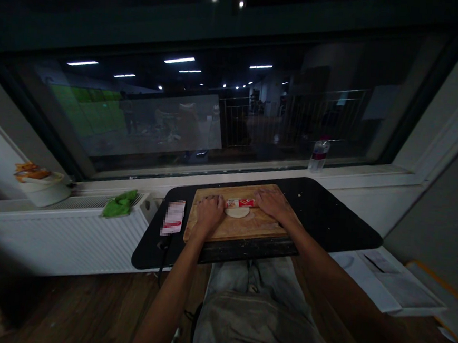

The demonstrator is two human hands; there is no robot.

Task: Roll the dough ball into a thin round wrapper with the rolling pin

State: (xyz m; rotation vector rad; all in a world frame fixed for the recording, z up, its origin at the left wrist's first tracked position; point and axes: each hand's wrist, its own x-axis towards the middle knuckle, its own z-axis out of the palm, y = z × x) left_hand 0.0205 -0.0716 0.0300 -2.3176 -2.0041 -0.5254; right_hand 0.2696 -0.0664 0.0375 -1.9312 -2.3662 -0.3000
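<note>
A wide, dark-framed glass window [256, 128] fills the far side of the dim room. Long white strip lights [179, 60], a bright green panel [87, 110] on the left and a barred metal railing [241, 122] show in it, whether reflected or beyond is unclear. Below runs a pale sill [359, 172]. A white ribbed radiator [76, 244] stands left, beside a black round-cornered table [340, 217]. Brown wood-look flooring [95, 309] lies near; a plain grey wall [444, 209] rises right.

Roller [240, 203] ends under hands [210, 212] [271, 203], phone scrn [173, 218] blurry
</note>
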